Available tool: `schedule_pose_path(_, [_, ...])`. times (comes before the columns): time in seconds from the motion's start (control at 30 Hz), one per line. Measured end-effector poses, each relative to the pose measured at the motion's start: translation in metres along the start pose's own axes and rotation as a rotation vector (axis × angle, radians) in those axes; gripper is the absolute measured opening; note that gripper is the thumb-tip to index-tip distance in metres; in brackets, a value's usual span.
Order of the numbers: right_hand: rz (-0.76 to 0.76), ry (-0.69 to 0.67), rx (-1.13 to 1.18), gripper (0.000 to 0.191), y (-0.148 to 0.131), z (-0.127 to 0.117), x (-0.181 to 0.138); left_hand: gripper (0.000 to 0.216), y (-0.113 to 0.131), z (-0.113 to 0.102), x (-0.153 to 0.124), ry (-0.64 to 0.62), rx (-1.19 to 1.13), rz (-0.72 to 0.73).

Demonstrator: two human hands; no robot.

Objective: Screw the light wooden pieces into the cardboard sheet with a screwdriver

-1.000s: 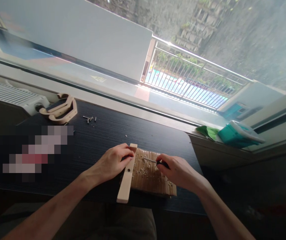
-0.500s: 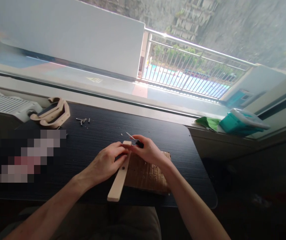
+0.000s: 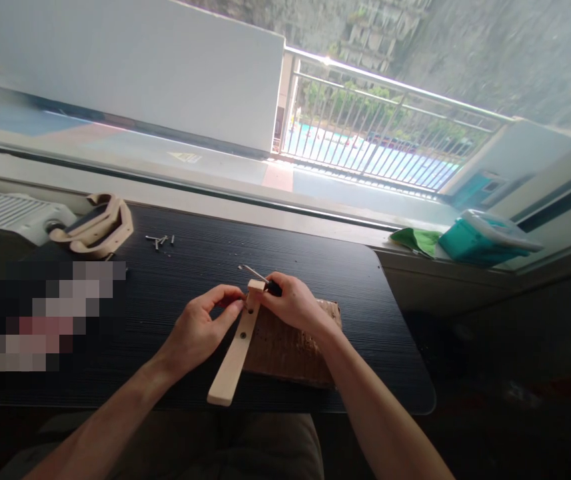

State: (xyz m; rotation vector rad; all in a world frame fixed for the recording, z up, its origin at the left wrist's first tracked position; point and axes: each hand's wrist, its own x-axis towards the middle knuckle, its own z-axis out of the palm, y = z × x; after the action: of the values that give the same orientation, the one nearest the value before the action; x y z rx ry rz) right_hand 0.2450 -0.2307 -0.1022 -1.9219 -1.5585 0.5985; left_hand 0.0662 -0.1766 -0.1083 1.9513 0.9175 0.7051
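A pale wooden strip [image 3: 235, 353] with a dark hole lies at a slant across the left edge of a brown cardboard pad [image 3: 285, 350] on the black desk [image 3: 185, 267]. My left hand [image 3: 200, 327] pinches the strip's left side near the hole, thumb and forefinger curved. At the strip's far end, my right hand [image 3: 290, 303] is closed on a small screwdriver [image 3: 258, 275] with a dark handle. Its thin metal shaft points up and left, over the desk.
A stack of curved wooden pieces [image 3: 95, 227] sits at the desk's back left, with several loose screws [image 3: 160, 240] beside it. A teal box [image 3: 480, 240] and a green cloth [image 3: 412, 240] lie on the sill at right. A radiator [image 3: 10, 210] stands at left.
My right hand moved left from the cardboard to the strip's far end, carrying the screwdriver. My left hand's fingers have lifted into a looser pinch.
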Motion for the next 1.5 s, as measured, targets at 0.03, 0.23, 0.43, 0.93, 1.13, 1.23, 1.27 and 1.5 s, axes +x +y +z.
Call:
schedule_pose_path(0.03, [-0.003,0.001,0.002,0.022,0.001,0.0,0.0,0.025,0.0,0.0,0.0,-0.004,0.005,-0.003])
schedule_pose_path(0.23, [-0.008,-0.013,0.009,0.024,0.002,0.0,-0.001,0.022,0.003,0.001,0.002,-0.026,0.019,0.066])
schedule_pose_path(0.43, [-0.017,0.004,0.046,0.025,0.004,0.002,-0.001,0.017,0.001,0.002,0.004,-0.04,0.037,0.135])
schedule_pose_path(0.93, [0.01,-0.015,0.038,0.026,0.001,0.0,0.0,0.019,-0.01,0.007,0.005,-0.102,0.162,0.289])
schedule_pose_path(1.13, [0.011,-0.016,0.034,0.025,0.001,0.0,0.0,0.018,-0.01,0.008,0.005,-0.081,0.214,0.337])
schedule_pose_path(1.23, [0.011,-0.024,0.028,0.025,0.0,0.0,0.0,0.018,-0.01,0.009,0.005,-0.069,0.22,0.334])
schedule_pose_path(1.27, [0.012,-0.023,0.024,0.025,0.0,0.0,0.0,0.017,-0.01,0.009,0.005,-0.067,0.216,0.33])
schedule_pose_path(1.5, [0.018,-0.018,0.02,0.026,-0.003,-0.001,-0.001,0.018,-0.007,0.008,0.003,-0.108,0.045,0.224])
